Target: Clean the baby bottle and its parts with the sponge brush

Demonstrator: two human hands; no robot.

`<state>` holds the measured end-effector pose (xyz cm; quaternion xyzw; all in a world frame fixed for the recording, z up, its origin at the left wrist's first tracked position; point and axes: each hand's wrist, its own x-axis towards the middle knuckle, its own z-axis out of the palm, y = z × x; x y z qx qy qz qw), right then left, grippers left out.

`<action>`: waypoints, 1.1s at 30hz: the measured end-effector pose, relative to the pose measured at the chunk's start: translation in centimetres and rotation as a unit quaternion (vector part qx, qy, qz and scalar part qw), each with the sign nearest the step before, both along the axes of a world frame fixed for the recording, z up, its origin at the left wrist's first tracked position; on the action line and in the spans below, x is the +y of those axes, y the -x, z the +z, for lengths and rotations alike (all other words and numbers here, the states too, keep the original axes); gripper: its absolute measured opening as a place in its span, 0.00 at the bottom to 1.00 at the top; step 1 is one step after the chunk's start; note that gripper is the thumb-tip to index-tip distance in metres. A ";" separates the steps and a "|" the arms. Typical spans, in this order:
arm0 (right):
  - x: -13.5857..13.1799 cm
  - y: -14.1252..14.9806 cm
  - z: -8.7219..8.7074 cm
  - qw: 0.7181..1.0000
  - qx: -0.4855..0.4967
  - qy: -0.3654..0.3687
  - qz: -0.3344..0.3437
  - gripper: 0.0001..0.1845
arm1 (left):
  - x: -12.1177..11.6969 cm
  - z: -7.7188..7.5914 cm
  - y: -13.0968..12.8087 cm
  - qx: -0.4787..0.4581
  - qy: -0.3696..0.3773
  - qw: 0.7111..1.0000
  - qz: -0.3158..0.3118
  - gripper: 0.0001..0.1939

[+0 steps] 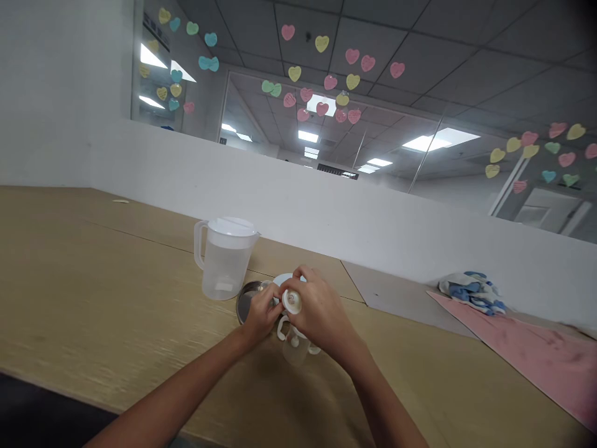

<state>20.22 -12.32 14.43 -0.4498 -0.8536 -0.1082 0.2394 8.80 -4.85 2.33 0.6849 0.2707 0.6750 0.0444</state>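
My right hand (319,311) is closed around a small round white piece (291,301) with a nub in its middle; its exact kind is unclear. At the left rim of that piece, the fingers of my left hand (262,314) are pinched together. Just below my hands stands a small clear cup (295,353) with two handles, partly covered by my right hand. A shallow metal bowl (243,305) sits behind my left hand. Beyond my fingers shows part of a white round dish (281,279), mostly hidden.
A translucent lidded pitcher (226,264) stands on the wooden table (140,292), left of the bowl. To the right lie a pink mat (536,354) and a crumpled blue-and-white cloth (473,292). A low white wall (326,218) with glass above runs along the back.
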 end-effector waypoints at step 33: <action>3.6 -5.4 -12.6 0.918 0.363 -0.128 0.099 0.18 | -1.2 -2.1 -2.1 0.213 0.063 0.974 -0.046 0.24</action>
